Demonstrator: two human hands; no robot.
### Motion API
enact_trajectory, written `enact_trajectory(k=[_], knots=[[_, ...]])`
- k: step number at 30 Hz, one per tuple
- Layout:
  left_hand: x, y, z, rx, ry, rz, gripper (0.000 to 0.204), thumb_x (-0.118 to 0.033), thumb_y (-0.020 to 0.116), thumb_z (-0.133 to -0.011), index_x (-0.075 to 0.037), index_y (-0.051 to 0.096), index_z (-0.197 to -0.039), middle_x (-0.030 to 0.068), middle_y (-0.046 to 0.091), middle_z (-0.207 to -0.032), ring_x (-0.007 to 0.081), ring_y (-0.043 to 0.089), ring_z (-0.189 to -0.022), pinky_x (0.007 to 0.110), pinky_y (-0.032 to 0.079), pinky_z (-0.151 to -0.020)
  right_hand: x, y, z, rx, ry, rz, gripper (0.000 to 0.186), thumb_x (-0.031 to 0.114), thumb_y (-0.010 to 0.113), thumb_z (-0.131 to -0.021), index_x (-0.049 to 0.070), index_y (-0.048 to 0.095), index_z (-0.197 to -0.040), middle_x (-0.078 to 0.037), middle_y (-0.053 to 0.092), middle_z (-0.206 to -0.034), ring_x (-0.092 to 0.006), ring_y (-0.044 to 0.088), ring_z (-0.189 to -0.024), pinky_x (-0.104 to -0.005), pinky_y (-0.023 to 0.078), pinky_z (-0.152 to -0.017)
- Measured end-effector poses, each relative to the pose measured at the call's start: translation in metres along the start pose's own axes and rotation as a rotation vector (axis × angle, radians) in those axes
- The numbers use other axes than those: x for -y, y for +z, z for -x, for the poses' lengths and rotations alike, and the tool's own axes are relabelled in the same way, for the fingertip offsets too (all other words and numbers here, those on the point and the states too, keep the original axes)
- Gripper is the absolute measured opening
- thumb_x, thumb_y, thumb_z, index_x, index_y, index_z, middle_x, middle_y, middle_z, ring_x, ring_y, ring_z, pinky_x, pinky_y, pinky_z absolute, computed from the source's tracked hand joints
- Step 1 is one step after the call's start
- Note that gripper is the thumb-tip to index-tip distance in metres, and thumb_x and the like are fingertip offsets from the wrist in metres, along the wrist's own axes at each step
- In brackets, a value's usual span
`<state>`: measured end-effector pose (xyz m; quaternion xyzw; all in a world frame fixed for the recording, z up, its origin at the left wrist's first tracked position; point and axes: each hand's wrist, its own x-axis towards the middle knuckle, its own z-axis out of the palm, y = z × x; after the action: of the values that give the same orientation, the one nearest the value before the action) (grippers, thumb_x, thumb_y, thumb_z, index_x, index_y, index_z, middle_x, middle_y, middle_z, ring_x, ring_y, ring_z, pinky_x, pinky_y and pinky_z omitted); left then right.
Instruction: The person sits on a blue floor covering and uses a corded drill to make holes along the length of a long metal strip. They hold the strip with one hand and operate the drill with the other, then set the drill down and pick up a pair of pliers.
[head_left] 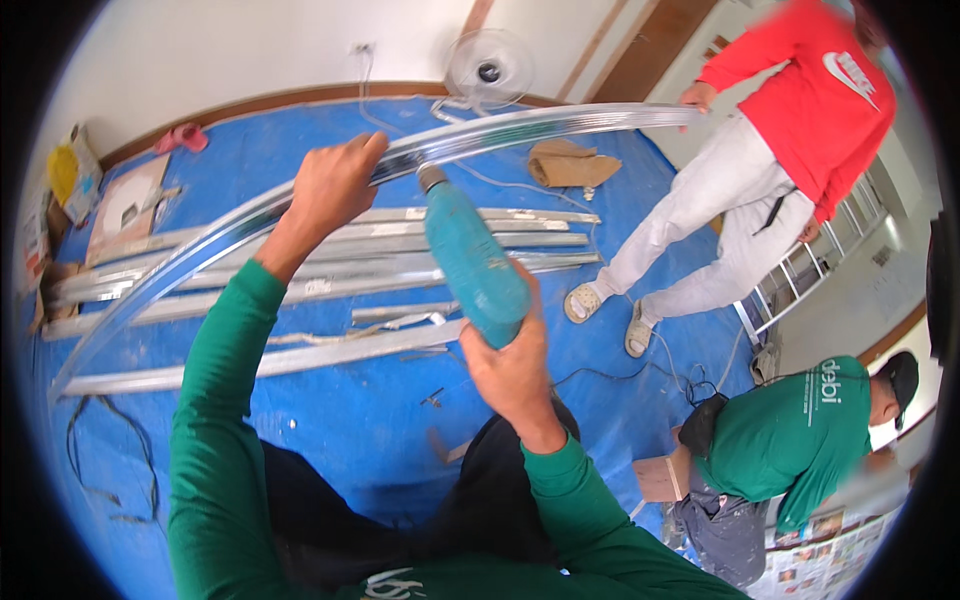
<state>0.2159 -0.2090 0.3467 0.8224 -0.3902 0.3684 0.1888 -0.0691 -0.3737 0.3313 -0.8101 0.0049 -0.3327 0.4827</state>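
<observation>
A long silvery metal channel (520, 125) runs across the upper middle, bending down to the left in the fisheye view. My left hand (330, 185) is closed around it. My right hand (505, 365) grips a teal power drill (470, 255), whose nose meets the channel's lower edge just right of my left hand; whether it touches is hard to tell. The channel's right end is held by the hand (697, 100) of a co-worker in a red top (800, 90). More metal channels (190, 375) lie on the floor below, with a brown paper piece (570, 163) farther back.
Another person in green (790, 430) crouches at lower right beside a cardboard box (660, 470). A ladder (835, 240) stands at right. Cables (120, 440) lie on the blue floor sheet (350, 400). A fan (488, 70), pink slippers (180, 138) and a bag (70, 170) are along the back and left.
</observation>
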Motion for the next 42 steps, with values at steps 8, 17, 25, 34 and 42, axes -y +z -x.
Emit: enact_trajectory(k=[8, 17, 25, 34, 42], knots=[[0.004, 0.006, 0.003, -0.008, 0.003, 0.011, 0.040, 0.000, 0.077, -0.083, -0.008, 0.063, -0.120, 0.0129, 0.077, -0.099, 0.0406, 0.078, -0.084, 0.054, 0.060, -0.067, -0.004, -0.001, 0.003, 0.027, 0.123, -0.079, 0.074, -0.010, 0.070, -0.092, -0.001, 0.050, -0.162, -0.017, 0.064, -0.147, -0.0250, 0.066, -0.134, -0.0390, 0.052, -0.116], [0.004, 0.011, 0.000, -0.002, -0.016, -0.001, 0.031, -0.001, 0.076, -0.087, -0.009, 0.059, -0.111, 0.0115, 0.072, -0.094, 0.0396, 0.076, -0.080, 0.053, 0.057, -0.063, -0.006, 0.001, -0.002, 0.022, 0.107, -0.029, 0.075, -0.010, 0.071, -0.090, -0.002, 0.051, -0.162, -0.019, 0.063, -0.148, -0.0272, 0.066, -0.135, -0.0411, 0.052, -0.117], [0.003, 0.005, -0.001, -0.005, -0.003, -0.001, 0.036, 0.002, 0.074, -0.086, -0.007, 0.063, -0.119, 0.0122, 0.075, -0.098, 0.0385, 0.078, -0.082, 0.052, 0.059, -0.065, -0.005, 0.005, -0.002, 0.012, -0.052, 0.006, 0.075, -0.009, 0.071, -0.092, -0.002, 0.050, -0.163, -0.020, 0.066, -0.145, -0.0275, 0.068, -0.131, -0.0412, 0.055, -0.113], [0.002, 0.001, 0.003, -0.040, -0.021, -0.003, 0.032, 0.001, 0.074, -0.086, -0.009, 0.061, -0.114, 0.0112, 0.073, -0.097, 0.0377, 0.077, -0.082, 0.051, 0.059, -0.066, -0.003, 0.010, 0.004, -0.009, -0.049, 0.035, 0.078, -0.006, 0.074, -0.092, -0.002, 0.048, -0.165, -0.021, 0.068, -0.145, -0.0296, 0.070, -0.133, -0.0427, 0.055, -0.114], [0.006, 0.005, 0.005, -0.059, -0.019, 0.011, 0.032, 0.000, 0.073, -0.085, -0.009, 0.061, -0.114, 0.0123, 0.072, -0.097, 0.0394, 0.076, -0.086, 0.053, 0.060, -0.070, -0.006, 0.017, 0.004, -0.014, -0.065, 0.001, 0.076, -0.007, 0.073, -0.093, -0.001, 0.048, -0.164, -0.020, 0.067, -0.143, -0.0303, 0.070, -0.130, -0.0420, 0.055, -0.113]])
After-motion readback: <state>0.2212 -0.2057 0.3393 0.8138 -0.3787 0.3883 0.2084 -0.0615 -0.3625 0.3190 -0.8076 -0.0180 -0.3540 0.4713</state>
